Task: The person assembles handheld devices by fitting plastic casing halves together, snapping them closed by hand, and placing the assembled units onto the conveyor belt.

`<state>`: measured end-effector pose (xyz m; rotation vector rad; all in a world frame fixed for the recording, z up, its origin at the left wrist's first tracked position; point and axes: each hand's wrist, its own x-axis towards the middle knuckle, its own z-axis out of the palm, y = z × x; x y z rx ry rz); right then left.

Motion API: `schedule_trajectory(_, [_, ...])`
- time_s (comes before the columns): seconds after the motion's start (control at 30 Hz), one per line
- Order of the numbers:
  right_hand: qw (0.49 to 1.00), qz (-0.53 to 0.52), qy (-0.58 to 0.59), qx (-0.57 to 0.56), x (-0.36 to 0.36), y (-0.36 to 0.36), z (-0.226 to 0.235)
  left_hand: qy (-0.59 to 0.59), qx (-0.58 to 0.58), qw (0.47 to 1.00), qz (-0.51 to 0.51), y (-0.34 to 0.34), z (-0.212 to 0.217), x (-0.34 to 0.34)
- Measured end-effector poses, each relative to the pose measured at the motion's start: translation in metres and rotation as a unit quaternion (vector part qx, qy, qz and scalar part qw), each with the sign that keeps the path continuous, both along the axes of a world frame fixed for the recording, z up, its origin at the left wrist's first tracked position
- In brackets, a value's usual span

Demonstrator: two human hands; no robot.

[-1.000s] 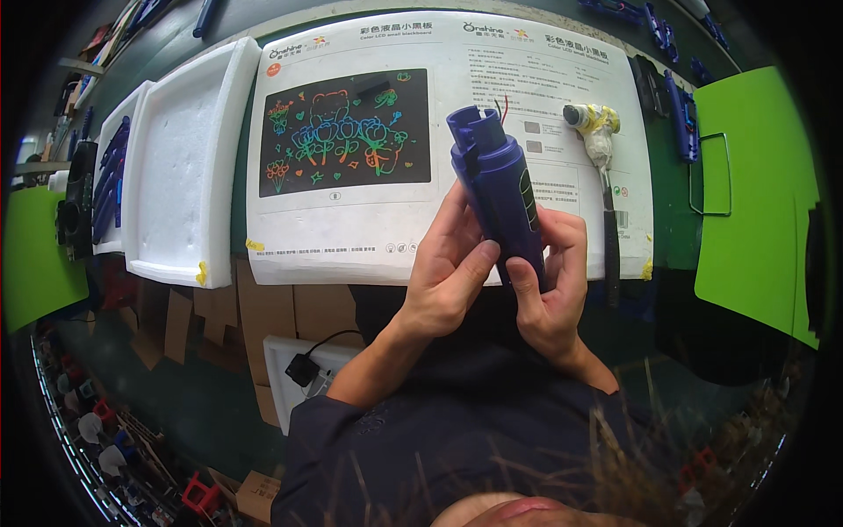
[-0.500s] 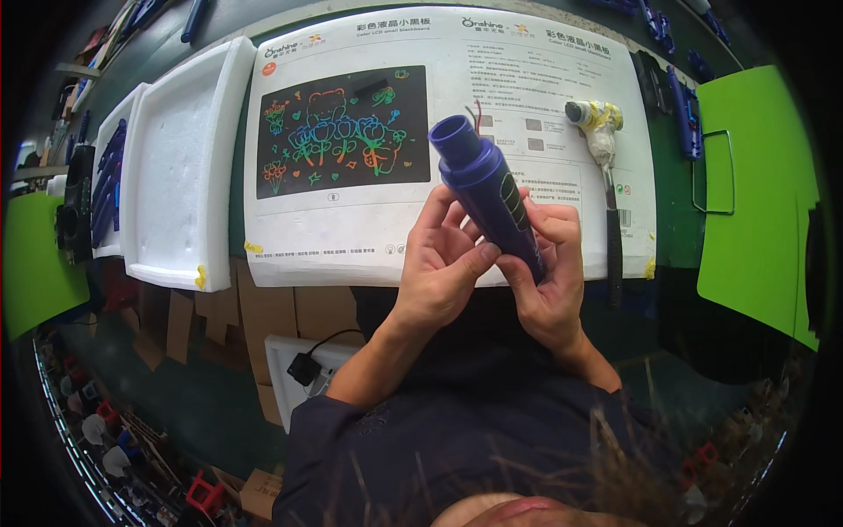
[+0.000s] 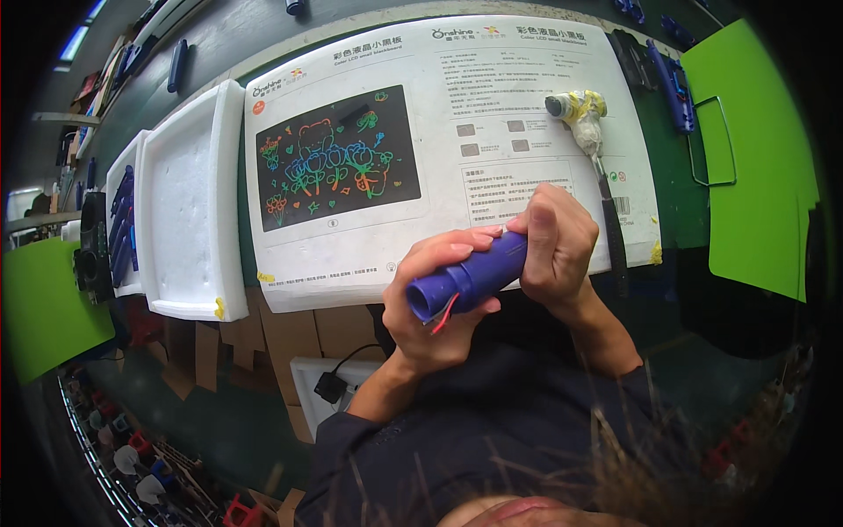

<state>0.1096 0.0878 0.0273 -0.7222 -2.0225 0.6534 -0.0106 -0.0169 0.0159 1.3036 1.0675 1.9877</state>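
A dark blue plastic tube (image 3: 479, 275), hollow at its narrower end, is held in both hands above the near edge of a printed cardboard sheet (image 3: 342, 255). A red wire (image 3: 445, 314) and a paler one stick out by the open end, which points left and toward me. My left hand (image 3: 435, 303) wraps round that narrower end. My right hand (image 3: 559, 250) is closed round the other end, with its thumb on top, and hides that end. Beyond my right hand lies a hammer (image 3: 581, 127), its head wrapped in white and yellow material, its dark handle pointing toward me.
Left of the sheet stands a white foam tray (image 3: 193, 193), with another foam tray of blue parts (image 3: 123, 228) beside it. Green panels (image 3: 755, 167) flank the bench. Blue tool-like parts (image 3: 672, 88) lie at the far right. A black adapter (image 3: 330, 386) sits below the bench edge.
The tube has swung from pointing away to pointing left and toward me, and come lower. My right hand has shifted its grip to the far end. The view has moved slightly.
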Motion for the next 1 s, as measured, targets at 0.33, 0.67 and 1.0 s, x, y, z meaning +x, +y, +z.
schedule_trajectory(0.33, [0.993,-0.075,0.083,0.035,0.004,0.022,0.0,-0.237,0.017,0.971,0.013,0.005,-0.012,-0.01])
schedule_trajectory(0.67, [0.976,0.171,-0.108,-0.08,0.004,0.012,0.027,-0.209,-0.105,0.969,-0.078,0.007,-0.014,-0.02])
schedule_trajectory(1.0, [0.997,-0.021,-0.031,0.074,0.0,0.01,0.003,-0.083,-0.028,0.995,-0.044,0.006,0.007,-0.008])
